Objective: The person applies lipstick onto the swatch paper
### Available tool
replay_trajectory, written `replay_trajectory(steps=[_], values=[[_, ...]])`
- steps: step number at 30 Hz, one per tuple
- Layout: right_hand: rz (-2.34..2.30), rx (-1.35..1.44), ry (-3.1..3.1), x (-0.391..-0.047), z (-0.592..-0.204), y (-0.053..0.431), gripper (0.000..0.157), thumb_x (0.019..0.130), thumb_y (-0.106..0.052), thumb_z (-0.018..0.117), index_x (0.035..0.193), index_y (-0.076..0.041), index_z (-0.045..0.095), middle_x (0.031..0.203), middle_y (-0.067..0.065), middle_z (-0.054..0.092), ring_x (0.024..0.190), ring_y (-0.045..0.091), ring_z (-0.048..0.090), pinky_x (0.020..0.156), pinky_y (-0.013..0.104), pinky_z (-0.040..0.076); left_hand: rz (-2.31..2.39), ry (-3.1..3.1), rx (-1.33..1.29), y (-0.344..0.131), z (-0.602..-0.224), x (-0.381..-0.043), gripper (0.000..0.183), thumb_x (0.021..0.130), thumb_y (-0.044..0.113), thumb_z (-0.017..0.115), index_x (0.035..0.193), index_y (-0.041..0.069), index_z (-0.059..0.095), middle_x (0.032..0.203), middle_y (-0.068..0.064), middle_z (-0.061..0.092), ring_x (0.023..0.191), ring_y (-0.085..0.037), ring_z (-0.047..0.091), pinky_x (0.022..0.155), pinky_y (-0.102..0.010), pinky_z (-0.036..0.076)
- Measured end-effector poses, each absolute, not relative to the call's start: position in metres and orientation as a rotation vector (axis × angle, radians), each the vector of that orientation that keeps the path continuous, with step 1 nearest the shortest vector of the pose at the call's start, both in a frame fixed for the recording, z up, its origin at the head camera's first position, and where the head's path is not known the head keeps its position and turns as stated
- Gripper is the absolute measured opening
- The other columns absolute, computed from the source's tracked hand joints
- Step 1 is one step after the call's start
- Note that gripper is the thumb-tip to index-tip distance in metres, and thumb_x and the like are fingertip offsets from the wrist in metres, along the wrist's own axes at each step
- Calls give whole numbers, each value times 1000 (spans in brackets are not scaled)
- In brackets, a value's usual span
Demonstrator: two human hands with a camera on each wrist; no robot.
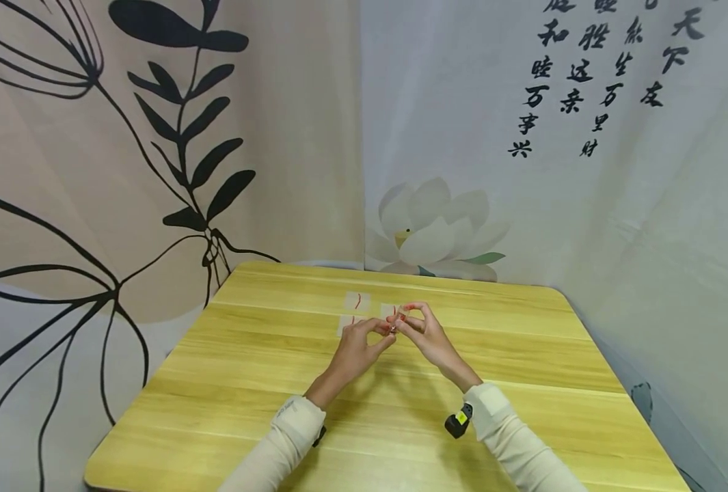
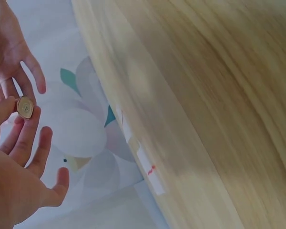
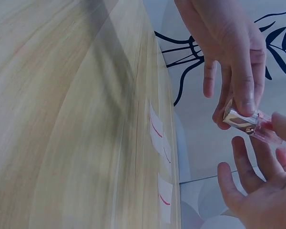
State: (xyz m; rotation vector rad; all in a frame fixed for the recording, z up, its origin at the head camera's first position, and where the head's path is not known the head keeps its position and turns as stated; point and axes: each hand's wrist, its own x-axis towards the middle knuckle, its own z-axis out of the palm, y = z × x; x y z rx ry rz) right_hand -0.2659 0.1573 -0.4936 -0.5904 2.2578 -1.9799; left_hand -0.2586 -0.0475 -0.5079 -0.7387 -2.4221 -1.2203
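Between my two hands, above the table, is a small lipstick (image 3: 236,119) with a shiny gold end and a clear pinkish part. My left hand (image 1: 353,350) pinches the gold end between thumb and forefinger. From the other side, my right hand (image 1: 430,339) grips the clear pink part with thumb and fingers. A round emblem shows on the gold end (image 2: 25,108) in the left wrist view. Fingers cover much of the lipstick in the head view. Whether its two parts are joined or apart, I cannot tell.
White paper slips (image 1: 357,301) with red strokes lie on the wooden table (image 1: 247,383), just beyond the hands. Another slip (image 3: 165,198) shows near the table's far edge. Printed cloth (image 1: 302,137) hangs behind the table.
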Motion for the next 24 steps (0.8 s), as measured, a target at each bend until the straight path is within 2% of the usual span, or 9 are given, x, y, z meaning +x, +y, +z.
replay_trajectory(steps=[7,16,24], values=[[-1984,-577,2248,-265,-493,158,46,109,-26,57,145,-5,35,142,18,63,134,30,58,114,57,39,-1266,-2422,-725,-46,-502,-256,22,96,21,78,115,11,75,102,-3,77,105,-23,71,100,-50,52],[-2016,-514,2225,-264,-494,156,54,108,-26,59,146,-1,32,142,17,63,133,30,59,116,57,37,-1296,-2444,-704,-45,-501,-257,23,94,18,79,115,11,75,100,-3,77,104,-23,71,102,-51,51],[-2023,-486,2273,-262,-499,155,47,108,-26,60,143,-6,37,141,19,63,132,31,60,113,58,40,-1297,-2424,-699,-45,-501,-257,22,92,15,81,113,10,77,98,-3,77,103,-23,70,100,-50,52]])
